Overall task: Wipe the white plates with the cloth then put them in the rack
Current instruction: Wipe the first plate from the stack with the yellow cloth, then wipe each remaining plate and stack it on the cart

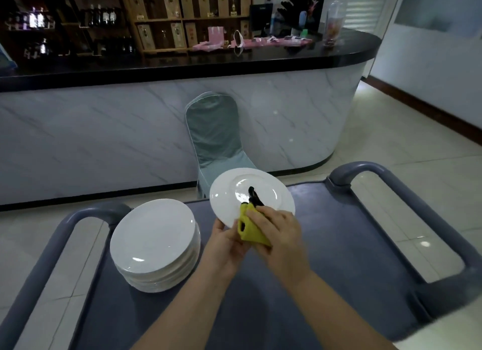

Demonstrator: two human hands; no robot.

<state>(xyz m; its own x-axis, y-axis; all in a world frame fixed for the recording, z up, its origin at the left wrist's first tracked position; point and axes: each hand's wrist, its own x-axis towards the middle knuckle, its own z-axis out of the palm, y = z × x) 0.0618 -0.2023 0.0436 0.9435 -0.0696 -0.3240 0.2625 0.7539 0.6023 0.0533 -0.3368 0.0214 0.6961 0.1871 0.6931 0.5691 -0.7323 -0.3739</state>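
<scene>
A white plate (260, 190) is held tilted above the grey cart top (352, 258), its face turned toward me. My left hand (224, 248) grips the plate's near-left rim from below. My right hand (279, 234) holds a yellow cloth (251, 228) with a black strip and presses it against the plate's lower rim. A stack of several white plates (154, 242) lies on the cart to the left of my hands. No rack is in view.
The cart has a grey tubular handle on the left (65, 227) and another on the right (417, 203). A chair in a teal cover (216, 138) stands beyond the cart against a marble-fronted counter (104, 130) with a black top. Tiled floor surrounds the cart.
</scene>
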